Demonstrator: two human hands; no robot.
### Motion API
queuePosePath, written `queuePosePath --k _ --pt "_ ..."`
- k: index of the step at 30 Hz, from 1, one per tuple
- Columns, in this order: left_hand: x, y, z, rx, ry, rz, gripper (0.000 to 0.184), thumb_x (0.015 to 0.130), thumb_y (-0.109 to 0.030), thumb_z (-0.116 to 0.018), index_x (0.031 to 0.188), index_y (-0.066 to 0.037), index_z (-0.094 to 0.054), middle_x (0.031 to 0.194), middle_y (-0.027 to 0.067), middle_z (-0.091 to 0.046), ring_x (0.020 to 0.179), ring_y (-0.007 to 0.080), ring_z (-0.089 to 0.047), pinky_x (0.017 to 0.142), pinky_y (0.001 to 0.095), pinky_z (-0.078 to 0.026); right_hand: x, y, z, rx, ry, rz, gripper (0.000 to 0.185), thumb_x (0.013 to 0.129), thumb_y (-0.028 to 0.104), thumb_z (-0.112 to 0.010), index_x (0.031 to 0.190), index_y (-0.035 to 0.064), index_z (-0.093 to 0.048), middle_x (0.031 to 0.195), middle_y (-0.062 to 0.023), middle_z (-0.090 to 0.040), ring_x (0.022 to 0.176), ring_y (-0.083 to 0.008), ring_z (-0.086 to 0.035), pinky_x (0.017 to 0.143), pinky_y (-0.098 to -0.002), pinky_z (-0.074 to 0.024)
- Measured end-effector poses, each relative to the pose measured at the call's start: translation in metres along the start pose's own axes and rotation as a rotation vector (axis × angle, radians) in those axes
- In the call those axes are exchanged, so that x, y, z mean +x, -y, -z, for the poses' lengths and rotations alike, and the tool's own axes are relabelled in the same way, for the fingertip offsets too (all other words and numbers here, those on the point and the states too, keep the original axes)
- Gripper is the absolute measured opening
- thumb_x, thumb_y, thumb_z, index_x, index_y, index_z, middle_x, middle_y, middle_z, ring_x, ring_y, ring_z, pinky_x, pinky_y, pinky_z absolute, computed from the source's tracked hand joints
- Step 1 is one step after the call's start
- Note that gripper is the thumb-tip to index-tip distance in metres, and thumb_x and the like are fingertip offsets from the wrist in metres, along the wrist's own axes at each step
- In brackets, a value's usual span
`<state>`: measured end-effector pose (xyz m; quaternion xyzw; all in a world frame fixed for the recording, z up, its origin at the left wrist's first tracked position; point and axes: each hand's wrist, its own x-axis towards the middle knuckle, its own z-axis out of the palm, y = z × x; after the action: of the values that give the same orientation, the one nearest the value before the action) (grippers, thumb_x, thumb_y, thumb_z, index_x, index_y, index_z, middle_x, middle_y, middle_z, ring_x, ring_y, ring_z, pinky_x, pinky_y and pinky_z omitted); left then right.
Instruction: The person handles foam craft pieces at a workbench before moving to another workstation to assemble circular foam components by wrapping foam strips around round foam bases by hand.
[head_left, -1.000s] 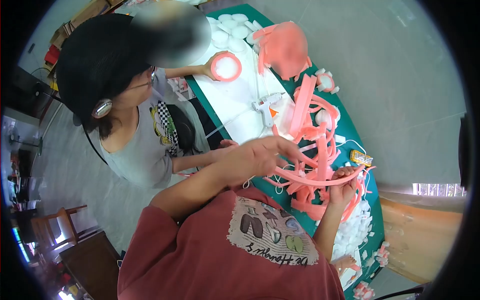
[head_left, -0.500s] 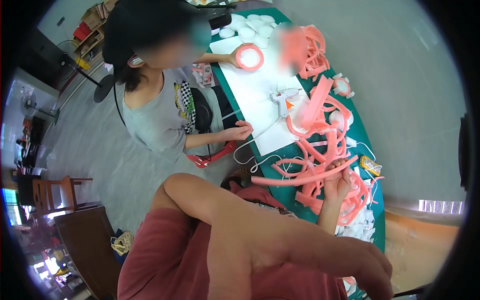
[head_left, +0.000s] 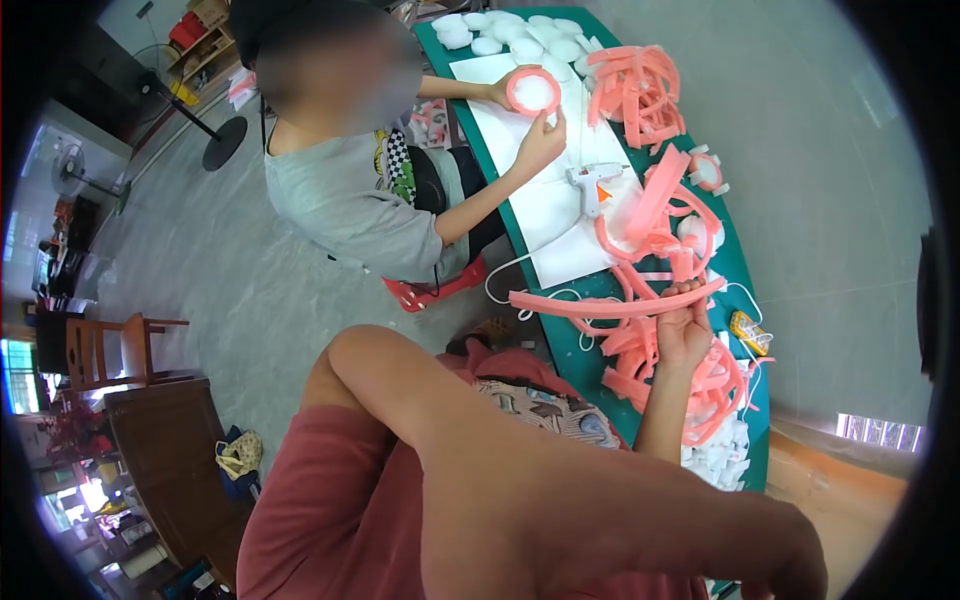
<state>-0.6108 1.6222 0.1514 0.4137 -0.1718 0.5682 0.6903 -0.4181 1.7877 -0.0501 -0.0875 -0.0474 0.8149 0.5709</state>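
Pink foam strip (head_left: 600, 307): we hold it in curled R hand (head_left: 684, 337), ideally lightly, w/o dents (L hand (head_left: 770, 540): can't tell if gripping).

No readable text anywhere in view. Wearer's red shirt print (head_left: 548, 404): graphic patch, foreshortened, partly covered by the forearm, wording can't be made out. Co-worker's grey T-shirt (head_left: 345, 225): checkered cartoon print, no legible letters. Glue gun (head_left: 590, 184) and yellow power strip (head_left: 749, 333): any markings too small to read.
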Motion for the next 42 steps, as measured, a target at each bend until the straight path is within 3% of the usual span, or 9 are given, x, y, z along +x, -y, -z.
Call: queuePosePath --k 8,10,14,23,27,29,39,41,42 --pt "-0.006 -0.029 0.016 0.052 -0.148 0.312 0.080 0.071 -0.054 -0.062 0.117 0.008 -0.041 0.095 0.0192 -0.058 0.074 0.0267 -0.058 0.082 0.0388 -0.037 -0.002 0.001 0.009 0.041 -0.073 0.017 0.020 0.090 0.013 -0.039 0.104 0.0004 -0.047 0.093 -0.0103 -0.049 0.086 -0.0231 -0.047 0.081 -0.0370 -0.0403" --pt "-0.015 -0.024 0.042 0.113 0.247 0.090 0.089 0.062 -0.061 -0.067 0.113 0.007 -0.042 0.106 0.0097 -0.047 0.090 0.0167 -0.046 0.080 0.0274 -0.035 -0.004 -0.002 0.009 0.046 -0.055 0.023 0.020 0.090 0.013 -0.039 0.104 0.0004 -0.047 0.092 -0.0102 -0.049 0.086 -0.0233 -0.047 0.081 -0.0362 -0.0399" --pt "-0.033 -0.056 0.048 0.233 0.250 0.062 0.074 0.068 -0.054 -0.066 0.104 0.007 -0.046 0.094 0.0084 -0.049 0.074 0.0157 -0.047 0.073 0.0272 -0.037 -0.004 -0.007 0.016 0.030 -0.151 0.028 0.019 0.091 0.013 -0.038 0.103 0.0014 -0.047 0.092 -0.0098 -0.050 0.086 -0.0225 -0.047 0.081 -0.0362 -0.0406" --pt "-0.053 -0.085 0.045 0.227 0.185 0.043 0.051 0.074 -0.050 -0.060 0.082 -0.002 -0.045 0.069 -0.0017 -0.041 0.058 0.0186 -0.041 0.077 0.0412 -0.033 0.003 -0.028 0.009 -0.044 -0.075 -0.103 0.023 0.090 0.014 -0.038 0.105 0.0007 -0.049 0.093 -0.0091 -0.051 0.086 -0.0218 -0.048 0.082 -0.0343 -0.0412" --pt "-0.037 -0.097 0.055 0.343 0.451 0.136 0.064 0.080 -0.045 -0.057 0.117 0.005 -0.044 0.090 0.0157 -0.061 0.062 0.0258 -0.058 0.080 0.0381 -0.037 0.003 -0.028 0.008 -0.060 -0.053 -0.109 0.023 0.090 0.014 -0.038 0.105 0.0011 -0.049 0.093 -0.0087 -0.052 0.086 -0.0215 -0.048 0.081 -0.0346 -0.0415" --pt "-0.050 -0.082 0.052 0.290 0.321 -0.041 0.049 0.074 -0.051 -0.060 0.077 -0.005 -0.042 0.069 -0.0011 -0.041 0.057 0.0199 -0.041 0.075 0.0415 -0.033 0.002 -0.026 0.009 -0.046 -0.054 -0.112 0.022 0.090 0.014 -0.039 0.105 0.0015 -0.049 0.094 -0.0081 -0.052 0.086 -0.0211 -0.049 0.079 -0.0349 -0.0420" --pt "-0.044 -0.077 0.058 0.252 0.257 -0.010 0.050 0.075 -0.052 -0.059 0.076 -0.005 -0.042 0.066 -0.0020 -0.038 0.057 0.0201 -0.042 0.073 0.0427 -0.034 -0.006 -0.015 0.008 -0.014 -0.054 -0.083 0.021 0.090 0.015 -0.039 0.104 0.0029 -0.049 0.094 -0.0067 -0.052 0.086 -0.0215 -0.048 0.079 -0.0356 -0.0421" --pt "-0.037 -0.073 0.080 0.291 0.724 -0.126 0.087 0.071 -0.065 -0.053 0.123 0.004 -0.038 0.118 0.0135 -0.049 0.101 0.0237 -0.051 0.086 0.0387 -0.035 -0.006 -0.015 0.009 -0.018 -0.045 -0.082 0.021 0.090 0.016 -0.039 0.104 0.0027 -0.049 0.094 -0.0067 -0.052 0.087 -0.0216 -0.048 0.079 -0.0354 -0.0417" --pt "-0.040 -0.075 0.073 0.291 0.723 -0.126 0.087 0.071 -0.065 -0.053 0.123 0.004 -0.038 0.118 0.0135 -0.049 0.101 0.0237 -0.051 0.086 0.0387 -0.035 -0.006 -0.015 0.009 -0.018 -0.045 -0.082 0.021 0.090 0.016 -0.039 0.104 0.0027 -0.049 0.094 -0.0067 -0.052 0.087 -0.0216 -0.048 0.079 -0.0354 -0.0417"
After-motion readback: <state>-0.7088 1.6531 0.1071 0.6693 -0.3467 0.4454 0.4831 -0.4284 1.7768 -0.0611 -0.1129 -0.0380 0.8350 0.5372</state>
